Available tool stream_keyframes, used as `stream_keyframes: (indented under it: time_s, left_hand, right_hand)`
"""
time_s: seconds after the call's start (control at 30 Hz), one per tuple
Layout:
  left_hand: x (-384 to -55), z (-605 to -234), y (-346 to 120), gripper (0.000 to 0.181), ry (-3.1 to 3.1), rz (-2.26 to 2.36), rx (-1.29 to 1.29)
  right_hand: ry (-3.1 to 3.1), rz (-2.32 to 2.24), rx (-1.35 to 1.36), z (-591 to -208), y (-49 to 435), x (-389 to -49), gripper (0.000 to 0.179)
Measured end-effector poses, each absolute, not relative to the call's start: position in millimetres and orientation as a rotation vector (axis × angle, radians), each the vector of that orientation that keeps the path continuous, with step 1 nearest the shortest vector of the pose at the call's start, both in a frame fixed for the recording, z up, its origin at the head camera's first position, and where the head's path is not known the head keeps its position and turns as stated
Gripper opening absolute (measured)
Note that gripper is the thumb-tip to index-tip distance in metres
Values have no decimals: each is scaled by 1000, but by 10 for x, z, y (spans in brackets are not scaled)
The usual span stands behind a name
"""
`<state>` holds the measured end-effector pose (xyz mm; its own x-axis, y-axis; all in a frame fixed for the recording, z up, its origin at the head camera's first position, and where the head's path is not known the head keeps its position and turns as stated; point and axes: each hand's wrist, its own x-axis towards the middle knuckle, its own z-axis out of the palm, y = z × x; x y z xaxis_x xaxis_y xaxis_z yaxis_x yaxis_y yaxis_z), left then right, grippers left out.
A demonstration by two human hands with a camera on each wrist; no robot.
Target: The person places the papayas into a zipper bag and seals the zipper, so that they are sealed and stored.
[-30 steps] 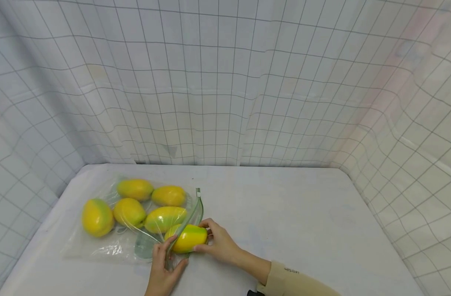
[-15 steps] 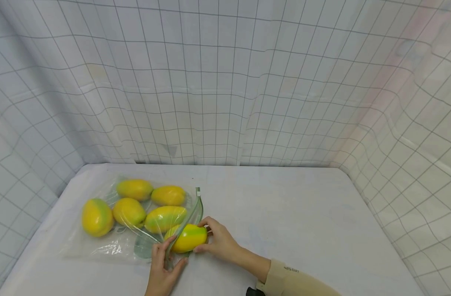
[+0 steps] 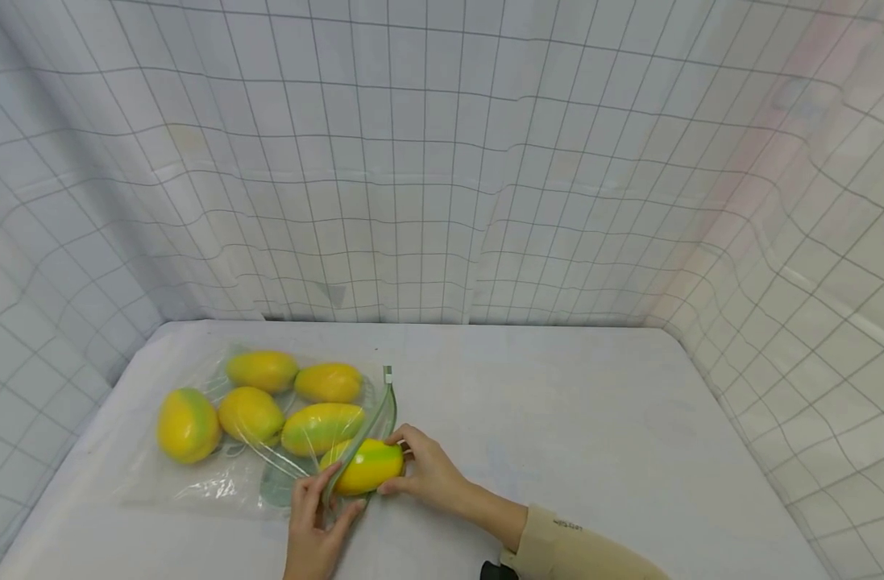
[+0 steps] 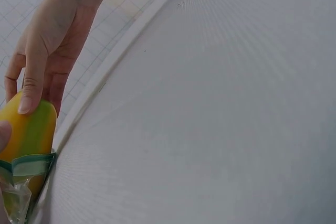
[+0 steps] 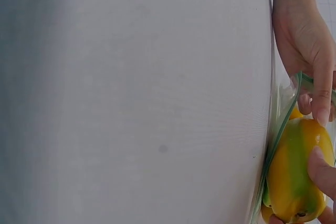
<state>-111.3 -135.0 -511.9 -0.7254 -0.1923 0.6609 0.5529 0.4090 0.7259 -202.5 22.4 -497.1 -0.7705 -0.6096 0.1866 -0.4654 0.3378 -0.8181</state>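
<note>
A yellow mango with a green stripe (image 3: 372, 469) lies partway inside the mouth of a clear zip bag (image 3: 217, 493). My right hand (image 3: 430, 475) grips its outer end, thumb near and fingers on the far side. With my left hand (image 3: 317, 519) I pinch the bag's green zip edge beside the fruit. In the left wrist view, the green zip strip (image 4: 32, 164) crosses the mango (image 4: 31, 127). The right wrist view shows the mango's stem end (image 5: 300, 213) facing out and a left fingertip touching its inner end.
Several more mangoes (image 3: 188, 425) lie inside the bag on the left part of the white table (image 3: 558, 419). White grid-patterned curtains (image 3: 427, 161) stand behind and at both sides. A beige sleeve (image 3: 572, 548) covers the right forearm.
Hands, mango and bag keep nearly the same places; the whole view shifts only slightly.
</note>
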Motion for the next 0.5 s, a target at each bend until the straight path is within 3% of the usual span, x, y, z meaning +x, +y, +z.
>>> stream_keyframes:
  time_s: [0.33,0.5]
  left_hand:
    - [-1121,-5152,-1348,67,-1914,-1390,-300]
    - [-1138,-5163,-1355,56,-1838,-1401,-356]
  right_hand:
    - [2334,-1416,-1080,-4997,265,-2097,46]
    - [2243,-1466,-1010,-4997,261,-2121,45]
